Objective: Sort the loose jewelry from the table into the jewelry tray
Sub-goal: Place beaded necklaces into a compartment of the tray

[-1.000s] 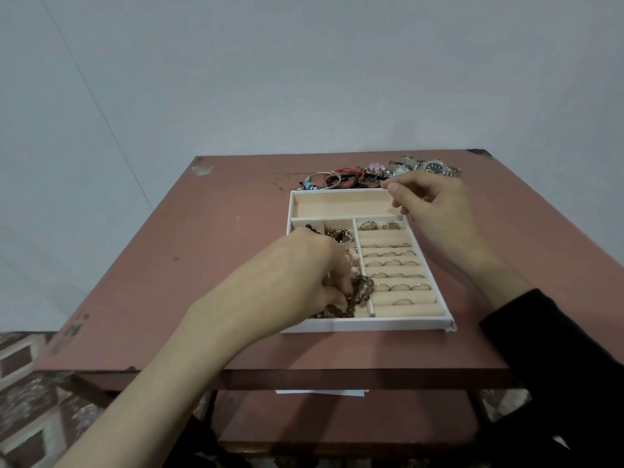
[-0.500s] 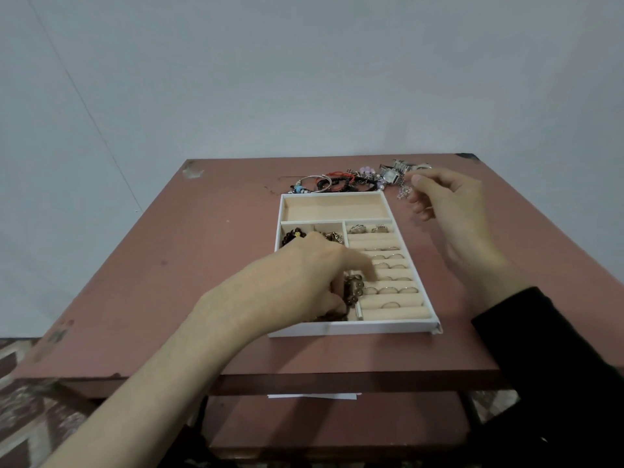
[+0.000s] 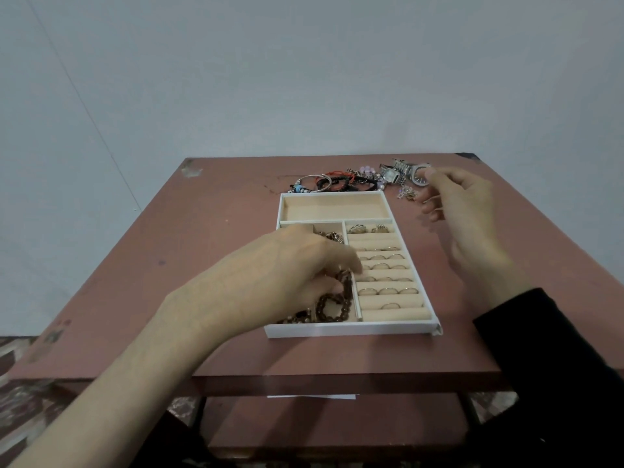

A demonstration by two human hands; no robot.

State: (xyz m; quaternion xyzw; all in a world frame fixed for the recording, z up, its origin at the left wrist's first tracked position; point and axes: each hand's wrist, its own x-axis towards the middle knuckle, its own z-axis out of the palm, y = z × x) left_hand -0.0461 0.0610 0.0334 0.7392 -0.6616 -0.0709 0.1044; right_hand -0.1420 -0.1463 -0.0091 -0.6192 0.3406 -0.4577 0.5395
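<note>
The white jewelry tray with beige lining lies in the middle of the table. My left hand reaches into its near left compartment and pinches a brown bead bracelet. Several rings sit in the roll slots on the right, and the far long compartment holds nothing. Beyond the tray lie loose bracelets, a small charm, a square watch and a round silver watch. My right hand hovers by the round watch, index fingertip at its case, other fingers loosely curled.
The reddish table ends at a near edge just below the tray, with a wall close behind it. A lower shelf and a white paper strip show under the tabletop. Patterned floor lies at the left.
My right hand has moved from the tray's far edge rightward to the watches. My left hand stays in the left compartment, working the bead bracelet.
</note>
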